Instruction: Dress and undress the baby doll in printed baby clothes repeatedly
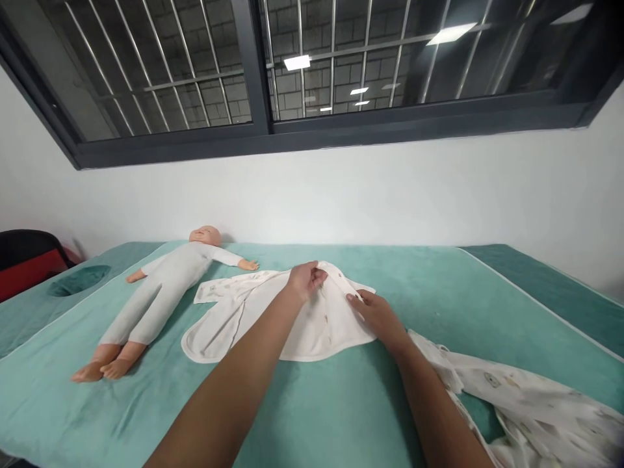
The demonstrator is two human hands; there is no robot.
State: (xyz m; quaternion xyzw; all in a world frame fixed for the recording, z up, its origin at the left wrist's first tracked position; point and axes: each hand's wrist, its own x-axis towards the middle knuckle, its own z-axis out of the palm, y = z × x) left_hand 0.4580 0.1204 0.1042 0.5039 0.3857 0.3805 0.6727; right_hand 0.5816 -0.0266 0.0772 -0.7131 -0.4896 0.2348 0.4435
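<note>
A white baby shirt (302,331) with a sparse small print lies spread open on the green bed cover, its left sleeve reaching toward the doll. My left hand (307,281) pinches the shirt near its collar, fingers closed on the cloth. Lower and to the right, my right hand (375,315) grips the shirt's right front edge between thumb and fingers. A baby doll (175,273) in a white bodysuit lies on its back to the left, one arm stretched toward the shirt. Printed white baby clothing (526,390) is bunched at the lower right, partly behind my right forearm.
The bed (336,416) has a teal cover with darker side parts and a round hole (80,281) at the left. A white wall (341,195) and a barred window stand behind it. A red and black chair (32,263) is at the far left.
</note>
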